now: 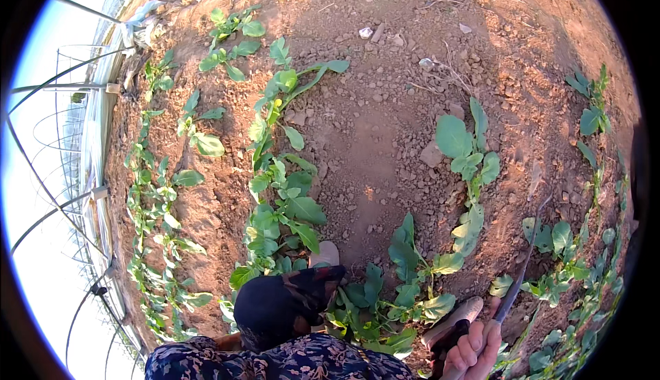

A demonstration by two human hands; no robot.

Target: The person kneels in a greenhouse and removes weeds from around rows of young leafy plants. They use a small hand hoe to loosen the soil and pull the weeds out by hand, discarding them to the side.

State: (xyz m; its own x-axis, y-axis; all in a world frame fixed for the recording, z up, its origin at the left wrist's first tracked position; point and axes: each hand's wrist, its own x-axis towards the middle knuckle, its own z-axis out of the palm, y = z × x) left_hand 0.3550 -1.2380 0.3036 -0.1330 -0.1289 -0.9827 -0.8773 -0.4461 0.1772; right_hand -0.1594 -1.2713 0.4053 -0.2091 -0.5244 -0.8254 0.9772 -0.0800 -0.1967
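My right hand (pixel 477 351) is closed around the handle of a long, narrow metal tool, probably a sickle (pixel 518 279). Its blade points away from me and thins to a bent tip above the soil. Leafy green plants (pixel 554 271) grow just right of the blade. Another clump of broad-leaved plants (pixel 407 297) stands left of my hand, between my two feet. My left hand is out of view. Before me, a row of leafy plants (pixel 278 210) runs away past my left shoe (pixel 326 253).
My dark-clad knee (pixel 278 310) and right shoe (pixel 456 320) are close to the plants. Bare, cloddy soil (pixel 374 158) separates the rows. More plants (pixel 165 225) line the left side, near plastic sheeting (pixel 98 137) and curved greenhouse poles (pixel 44 189). Stones (pixel 365 33) lie farther ahead.
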